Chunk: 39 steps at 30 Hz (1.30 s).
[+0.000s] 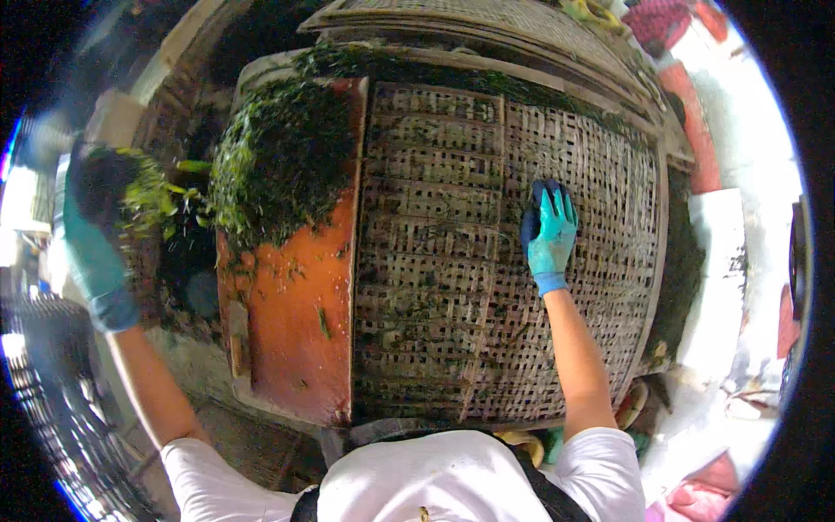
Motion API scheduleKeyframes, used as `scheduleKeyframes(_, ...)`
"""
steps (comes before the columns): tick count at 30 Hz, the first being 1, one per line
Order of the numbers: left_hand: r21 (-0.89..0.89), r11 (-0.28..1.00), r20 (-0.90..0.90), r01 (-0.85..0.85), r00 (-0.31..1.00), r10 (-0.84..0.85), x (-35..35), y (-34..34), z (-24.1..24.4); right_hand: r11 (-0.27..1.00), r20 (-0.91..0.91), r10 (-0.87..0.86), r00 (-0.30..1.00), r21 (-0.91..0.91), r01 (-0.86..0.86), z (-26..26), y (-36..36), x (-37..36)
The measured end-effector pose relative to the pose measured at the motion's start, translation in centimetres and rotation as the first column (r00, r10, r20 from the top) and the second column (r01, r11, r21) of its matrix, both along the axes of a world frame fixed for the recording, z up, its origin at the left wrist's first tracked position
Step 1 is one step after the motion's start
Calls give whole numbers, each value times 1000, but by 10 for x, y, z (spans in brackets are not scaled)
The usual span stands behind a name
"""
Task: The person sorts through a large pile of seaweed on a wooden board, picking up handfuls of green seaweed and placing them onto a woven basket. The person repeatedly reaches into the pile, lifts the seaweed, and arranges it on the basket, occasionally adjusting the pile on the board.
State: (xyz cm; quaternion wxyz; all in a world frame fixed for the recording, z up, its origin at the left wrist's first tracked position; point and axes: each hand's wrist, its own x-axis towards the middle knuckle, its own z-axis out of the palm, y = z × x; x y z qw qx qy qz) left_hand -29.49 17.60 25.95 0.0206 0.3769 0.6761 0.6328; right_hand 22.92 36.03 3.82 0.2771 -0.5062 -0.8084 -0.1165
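My left hand [98, 241], in a teal glove with a dark palm, is raised at the left and blurred. It curls around a bunch of green leaves [149, 196], and loose leaves hang in the air beside it. My right hand [553, 235], gloved the same way, rests over a woven slatted rack [443, 274] with its fingers a little apart and nothing in them. Left of the rack lies an orange board [297, 326]. A large heap of green leaves [280, 156] covers its far part, and scraps dot the rest.
More framed woven racks [483, 26] are stacked beyond the far edge. A wooden post [173, 52] stands at the far left. Black ribbed material [55, 352] lies near left. A pink cloth [704, 489] is on the pale floor at the near right.
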Motion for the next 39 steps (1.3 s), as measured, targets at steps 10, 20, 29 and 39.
scheduleKeyframes(10, -53, 966, -457, 254, 854, -249, 55, 116, 124, 996, 13, -66, 998, -67, 66, -3, 1, 2)
scheduleKeyframes(20, -295, 819, -925, 492, 68, -373, 245, 341, -32, 921, -984, -89, 156, -141, -364, 13, 29, 8)
scheduleKeyframes(29, -583, 781, -744, 223, 238, -624, 134, 367, -179, 865, -558, 494, 667, 236, -443, 76, 153, -103)
scheduleKeyframes(39, -547, 834, -775, -71, 421, -472, 123, 338, -172, 878, -299, 474, 828, 88, -471, 42, 197, -144)
